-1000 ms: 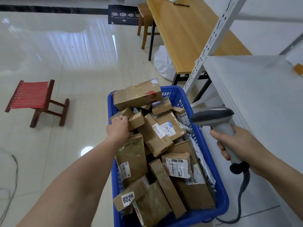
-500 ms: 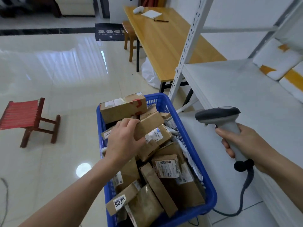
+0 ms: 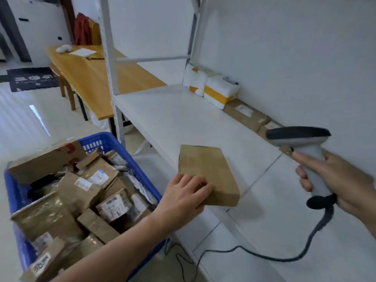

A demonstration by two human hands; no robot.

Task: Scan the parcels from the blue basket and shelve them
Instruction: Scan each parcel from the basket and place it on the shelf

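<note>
Over the shelf (image 3: 183, 115) edge, a parcel (image 3: 207, 174) was pinched in the left hand (image 3: 184, 197) and a scanner (image 3: 301, 143) clenched in the right hand (image 3: 333, 180); no label being shown, a scan could be missed.

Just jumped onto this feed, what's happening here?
A person's left hand grips a plain brown parcel by its near end, over the front of the white shelf; no label shows on its top face. The right hand holds a corded scanner, its head pointing roughly toward the parcel. The blue basket is heaped with parcels, and a few other parcels sit at the shelf's back.
</note>
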